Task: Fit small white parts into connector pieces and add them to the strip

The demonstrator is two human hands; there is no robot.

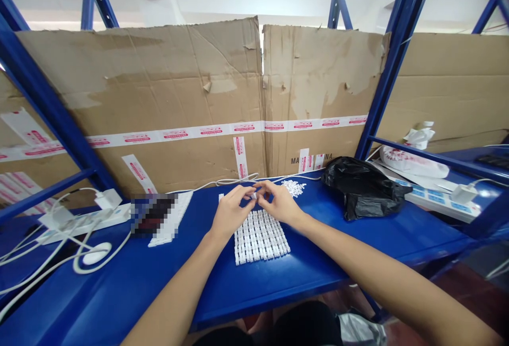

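Observation:
My left hand [233, 210] and my right hand [281, 204] meet above the middle of the blue shelf. Fingertips of both hands pinch a small white plastic piece [253, 196], whose exact kind is too small to make out. Just below them, rows of white plastic pieces [262, 237] lie side by side in a block on the blue surface. Behind my right hand is a loose pile of tiny white parts [294, 188]. My fingers partly cover the far edge of the block.
A crumpled black plastic bag [361, 189] lies to the right, near a white power strip [441, 200]. At left are white strips [178, 218], a blurred dark object, another power strip [85, 223] and looping cables. Cardboard panels [178, 96] and blue metal posts stand behind.

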